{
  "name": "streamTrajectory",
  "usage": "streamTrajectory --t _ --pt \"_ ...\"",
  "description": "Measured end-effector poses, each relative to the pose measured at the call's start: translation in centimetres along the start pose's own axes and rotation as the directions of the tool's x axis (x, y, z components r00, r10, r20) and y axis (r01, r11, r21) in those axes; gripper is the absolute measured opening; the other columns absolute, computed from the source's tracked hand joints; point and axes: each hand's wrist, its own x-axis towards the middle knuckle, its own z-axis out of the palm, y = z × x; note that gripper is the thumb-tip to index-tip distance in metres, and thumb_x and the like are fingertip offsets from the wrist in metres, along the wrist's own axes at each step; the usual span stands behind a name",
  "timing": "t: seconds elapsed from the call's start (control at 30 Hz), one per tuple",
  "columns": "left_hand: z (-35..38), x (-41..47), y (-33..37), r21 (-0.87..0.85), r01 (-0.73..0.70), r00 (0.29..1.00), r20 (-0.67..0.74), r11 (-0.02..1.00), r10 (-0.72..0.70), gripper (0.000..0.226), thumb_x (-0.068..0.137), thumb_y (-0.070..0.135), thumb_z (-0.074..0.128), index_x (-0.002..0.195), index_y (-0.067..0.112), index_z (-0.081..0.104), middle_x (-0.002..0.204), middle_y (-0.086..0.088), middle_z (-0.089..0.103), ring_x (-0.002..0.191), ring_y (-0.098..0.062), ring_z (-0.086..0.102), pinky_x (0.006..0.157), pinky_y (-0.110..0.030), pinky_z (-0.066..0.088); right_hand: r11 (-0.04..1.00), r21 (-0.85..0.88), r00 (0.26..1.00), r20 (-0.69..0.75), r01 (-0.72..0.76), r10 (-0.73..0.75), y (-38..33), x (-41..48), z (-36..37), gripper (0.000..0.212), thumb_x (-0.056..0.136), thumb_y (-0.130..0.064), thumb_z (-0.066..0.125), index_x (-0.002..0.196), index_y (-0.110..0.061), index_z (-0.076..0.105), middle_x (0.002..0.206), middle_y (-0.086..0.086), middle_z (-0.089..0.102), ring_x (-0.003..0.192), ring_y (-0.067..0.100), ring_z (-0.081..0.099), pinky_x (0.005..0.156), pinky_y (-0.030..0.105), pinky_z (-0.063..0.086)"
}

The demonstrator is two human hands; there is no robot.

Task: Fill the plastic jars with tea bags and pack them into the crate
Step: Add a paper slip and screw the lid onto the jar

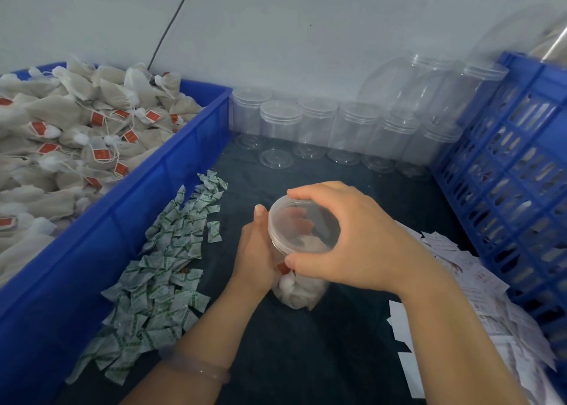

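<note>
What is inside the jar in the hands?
Tea bags show through the jar wall and lid. Left hand and right hand cover the middle; count unclear.

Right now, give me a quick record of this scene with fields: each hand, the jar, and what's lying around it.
left hand: grips the side of the jar
right hand: fingers curled round the lid on top of the jar
jar contents: tea bags
left side: blue bin heaped with tea bags; small sachets beside it
back: empty jars with lids, by the wall
right side: blue crate; paper slips before it
</note>
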Motion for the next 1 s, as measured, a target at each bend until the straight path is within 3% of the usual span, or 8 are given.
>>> streamTrajectory --t 0.17,0.37,0.47,0.57,0.67,0.77,0.9,1.0 --pt "0.1 0.0 0.1 -0.029 0.033 0.999 0.04 0.999 -0.032 0.057 0.083 0.051 0.026 0.073 0.032 0.079 0.074 0.004 0.075 0.074 -0.006 0.071 0.066 -0.018 0.054 0.996 0.087 0.999 0.035 0.019 -0.022 0.4 0.1 -0.2 0.072 0.061 -0.033 0.078 0.126 -0.045 0.051 0.121 -0.027 0.047 0.112 -0.004 0.045 0.093 0.018 0.039" --pt "0.4 -0.6 0.0 0.064 0.004 0.998 -0.063 0.998 0.0 0.066 0.094 0.057 0.026 0.073 0.02 0.076 0.077 -0.007 0.073 0.08 -0.021 0.069 0.077 -0.039 0.053 0.998 0.017 0.998 -0.034 -0.052 0.053 0.0 0.3 0.2 0.076 0.053 -0.053 0.073 0.124 -0.048 0.047 0.116 -0.023 0.044 0.101 -0.002 0.049 0.079 0.017 0.04" --pt "0.6 -0.7 -0.2 0.159 -0.036 0.991 -0.125 0.987 0.056 0.067 0.098 0.051 0.02 0.067 0.025 0.073 0.067 -0.002 0.071 0.069 -0.014 0.068 0.066 -0.029 0.054 0.991 -0.039 0.989 -0.08 -0.125 0.122 -0.4 0.4 0.7 0.074 0.053 -0.059 0.066 0.122 -0.045 0.042 0.113 -0.016 0.041 0.094 0.005 0.047 0.069 0.009 0.033" --pt "0.6 -0.8 -0.1 0.193 -0.046 0.99 -0.126 0.98 0.071 0.068 0.103 0.041 0.017 0.065 0.032 0.072 0.063 0.003 0.071 0.063 -0.008 0.067 0.059 -0.021 0.053 0.982 -0.056 0.98 -0.096 -0.182 0.176 -0.7 0.5 1.3 0.08 0.052 -0.066 0.058 0.124 -0.041 0.036 0.113 -0.012 0.037 0.094 0.01 0.045 0.066 0.017 0.035" --pt "0.6 -0.7 0.0 0.188 -0.033 0.992 -0.117 0.982 0.056 0.07 0.104 0.037 0.016 0.063 0.035 0.073 0.062 0.005 0.071 0.061 -0.005 0.068 0.056 -0.016 0.052 0.978 -0.142 0.988 -0.06 -0.152 0.145 -0.7 0.1 1.2 0.097 0.057 -0.075 0.055 0.142 -0.038 0.026 0.135 -0.006 0.03 0.126 0.015 0.03 0.093 0.027 0.035" --pt "0.5 -0.6 0.1 0.211 -0.044 0.99 -0.124 0.976 0.072 0.071 0.104 0.036 0.016 0.059 0.04 0.071 0.058 0.01 0.069 0.057 0.0 0.065 0.055 -0.015 0.05 0.996 -0.086 0.992 0.12 0.037 -0.027 -0.4 -0.1 0.3 0.095 0.067 -0.063 0.068 0.148 -0.045 0.023 0.16 -0.017 -0.001 0.144 0.0 -0.01 0.116 0.027 0.007" --pt "0.6 -1.1 0.0 0.15 -0.096 0.989 -0.101 0.984 0.111 0.068 0.102 0.038 0.018 0.056 0.033 0.068 0.053 0.009 0.063 0.053 0.002 0.058 0.054 -0.013 0.045 0.997 -0.003 0.992 0.098 0.079 -0.078 0.0 -0.4 -0.4 0.062 0.075 -0.036 0.068 0.133 -0.047 0.049 0.149 -0.024 0.032 0.132 -0.012 0.016 0.096 -0.004 0.014" --pt "0.8 -1.1 0.0 0.141 -0.074 0.988 -0.127 0.987 0.093 0.068 0.101 0.04 0.019 0.057 0.03 0.07 0.055 0.004 0.066 0.056 -0.004 0.062 0.054 -0.017 0.048 0.994 -0.113 1.0 -0.023 -0.01 0.007 -0.5 -0.1 0.2 0.065 0.067 -0.062 0.063 0.128 -0.045 0.05 0.129 -0.022 0.041 0.12 0.004 0.033 0.091 0.014 0.031"
